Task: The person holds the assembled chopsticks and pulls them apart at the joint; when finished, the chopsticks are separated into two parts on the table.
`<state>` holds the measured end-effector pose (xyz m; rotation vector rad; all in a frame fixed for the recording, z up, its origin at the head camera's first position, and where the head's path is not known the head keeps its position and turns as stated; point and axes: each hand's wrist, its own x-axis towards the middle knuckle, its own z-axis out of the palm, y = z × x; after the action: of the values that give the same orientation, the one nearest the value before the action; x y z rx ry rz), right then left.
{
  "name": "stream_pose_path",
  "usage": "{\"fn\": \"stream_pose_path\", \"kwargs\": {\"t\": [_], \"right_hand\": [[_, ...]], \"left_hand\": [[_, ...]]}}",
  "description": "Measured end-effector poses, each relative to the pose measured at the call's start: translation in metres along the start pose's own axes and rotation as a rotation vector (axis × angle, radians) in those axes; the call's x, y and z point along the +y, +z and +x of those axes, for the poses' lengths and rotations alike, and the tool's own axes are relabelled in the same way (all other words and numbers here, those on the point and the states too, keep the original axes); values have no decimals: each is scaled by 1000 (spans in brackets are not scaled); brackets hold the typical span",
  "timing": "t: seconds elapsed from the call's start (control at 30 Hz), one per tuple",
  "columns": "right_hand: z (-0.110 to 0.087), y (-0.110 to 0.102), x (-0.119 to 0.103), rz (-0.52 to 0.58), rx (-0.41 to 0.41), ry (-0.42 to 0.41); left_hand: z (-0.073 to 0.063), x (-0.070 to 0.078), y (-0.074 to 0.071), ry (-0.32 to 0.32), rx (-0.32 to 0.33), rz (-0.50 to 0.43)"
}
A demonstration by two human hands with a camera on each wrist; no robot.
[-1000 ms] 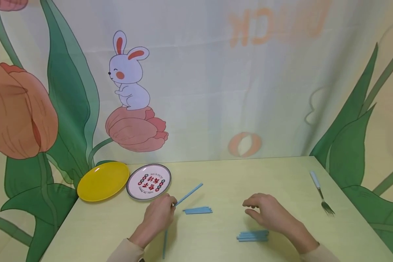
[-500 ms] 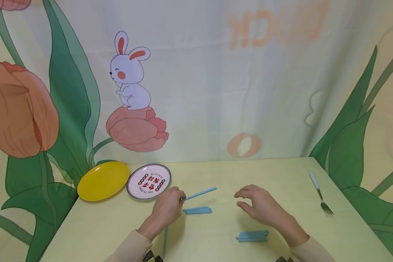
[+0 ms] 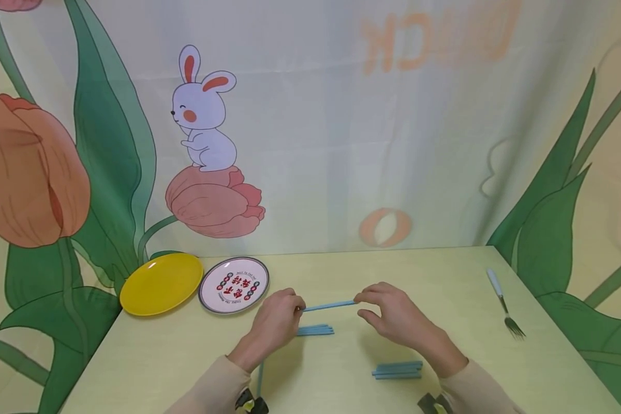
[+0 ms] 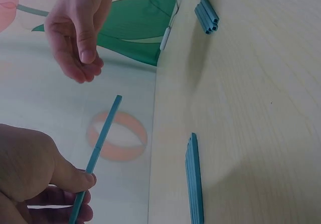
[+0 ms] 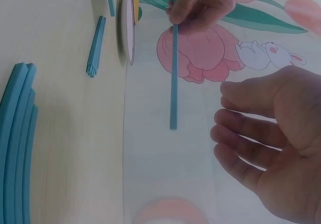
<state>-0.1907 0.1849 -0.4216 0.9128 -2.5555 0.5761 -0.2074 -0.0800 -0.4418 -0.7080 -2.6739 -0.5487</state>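
My left hand (image 3: 276,316) pinches a thin blue stick (image 3: 331,305) near one end, thumb against fingers, above the table. The stick points toward my right hand (image 3: 393,316), whose loosely bent fingers hold nothing. In the left wrist view a gap shows between the stick's free end and the right hand (image 4: 77,33). Below the left hand lies a small bundle of blue sticks (image 3: 315,330), partly hidden by that hand in the head view. Another bundle of blue sticks (image 3: 397,370) lies nearer me, below the right hand. A single blue stick (image 3: 260,379) lies by the left forearm.
A yellow plate (image 3: 161,284) and a white plate (image 3: 234,286) with a printed pattern sit at the table's back left. A fork (image 3: 505,305) with a pale handle lies near the right edge. A printed curtain (image 3: 310,144) hangs behind the table (image 3: 445,276).
My left hand has moved right with the stick, which has swung from a slant to nearly level. The right hand has come left and slightly away from me, to the stick's free end.
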Motion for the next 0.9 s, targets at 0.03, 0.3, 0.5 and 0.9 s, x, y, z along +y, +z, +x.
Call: {"fn": "stream_pose_path", "kwargs": {"t": [0.03,0.3,0.5,0.9], "right_hand": [[1,1,0,2,-3,-2],[10,9,0,11,-46,-5],[15,16,-1,26,-80,-13],[18,32,-3,52,-65,-40]], "left_hand": [[1,1,0,4,0,1],[4,7,4,21,-2,-24],[6,12,7,30,-25,-40],[9,18,6,95,12,-93]]}}
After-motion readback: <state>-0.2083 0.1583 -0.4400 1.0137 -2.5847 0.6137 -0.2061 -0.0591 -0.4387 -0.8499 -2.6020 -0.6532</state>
